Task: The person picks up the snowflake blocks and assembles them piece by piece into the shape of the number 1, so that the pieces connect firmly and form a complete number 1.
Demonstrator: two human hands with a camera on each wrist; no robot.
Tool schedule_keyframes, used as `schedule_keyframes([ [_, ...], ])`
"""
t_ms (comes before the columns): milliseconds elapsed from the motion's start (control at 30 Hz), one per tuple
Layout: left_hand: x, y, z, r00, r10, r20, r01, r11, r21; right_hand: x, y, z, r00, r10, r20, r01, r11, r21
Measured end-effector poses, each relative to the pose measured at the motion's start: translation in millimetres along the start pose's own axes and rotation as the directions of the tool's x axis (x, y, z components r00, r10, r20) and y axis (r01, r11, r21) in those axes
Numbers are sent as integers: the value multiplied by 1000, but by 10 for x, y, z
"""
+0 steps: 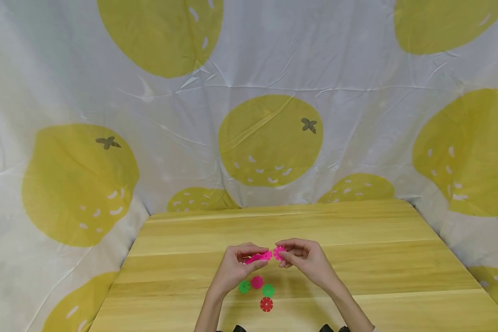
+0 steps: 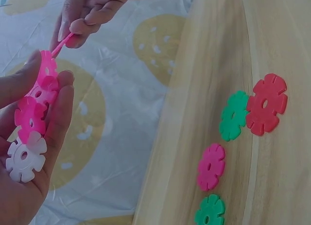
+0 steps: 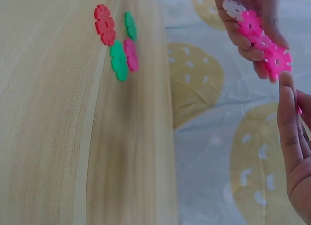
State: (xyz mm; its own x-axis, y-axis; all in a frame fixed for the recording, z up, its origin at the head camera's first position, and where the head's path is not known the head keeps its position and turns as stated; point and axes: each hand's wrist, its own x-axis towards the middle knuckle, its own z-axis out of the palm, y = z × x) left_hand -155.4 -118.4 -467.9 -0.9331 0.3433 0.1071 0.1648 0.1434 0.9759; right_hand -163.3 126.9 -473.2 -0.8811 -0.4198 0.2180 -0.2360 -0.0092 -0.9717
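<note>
Wooden table [image 3: 58,137] fills the left side, with a fruit-print cloth [image 3: 214,152] beyond its edge. Near the table's far edge lie four flower-shaped discs: a red disc [image 3: 104,24], a green disc [image 3: 130,25] just beside it, a second green disc [image 3: 118,60] and a pink disc [image 3: 130,55] touching it. Off the table, over the cloth, the left hand [image 3: 252,25] grips a chain [image 3: 257,33] of joined discs, white then pink. The right hand [image 3: 294,152] sits just below the chain's lowest pink disc, fingers extended.

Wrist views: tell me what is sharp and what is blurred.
Left wrist view: chain in the left hand fairly sharp, right hand softer. Right wrist view: right hand blurred up close, table discs slightly soft, no glare.
</note>
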Motion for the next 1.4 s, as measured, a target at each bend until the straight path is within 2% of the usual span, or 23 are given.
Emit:
schedule_keyframes([
  [300,-11,36,7,1000,7,-26,-8,1000,-31,-5,-27,19,999,-45,-12,46,998,52],
  [567,-17,12,6,999,49,13,-49,999,-23,-16,-13,33,994,-105,-7,105,993,52],
  [767,-19,14,7,997,72,29,-71,997,-27,-24,-20,38,994,-106,-3,106,993,51],
  [1133,-16,21,2,997,66,26,-66,998,-20,-10,4,73,993,-82,-90,84,996,17],
  [1300,-14,16,4,997,67,27,-66,998,-14,-14,22,90,994,-68,-90,70,997,28],
  [1400,-13,13,6,997,67,25,-67,998,-8,-24,42,85,993,-100,-70,102,994,33],
])
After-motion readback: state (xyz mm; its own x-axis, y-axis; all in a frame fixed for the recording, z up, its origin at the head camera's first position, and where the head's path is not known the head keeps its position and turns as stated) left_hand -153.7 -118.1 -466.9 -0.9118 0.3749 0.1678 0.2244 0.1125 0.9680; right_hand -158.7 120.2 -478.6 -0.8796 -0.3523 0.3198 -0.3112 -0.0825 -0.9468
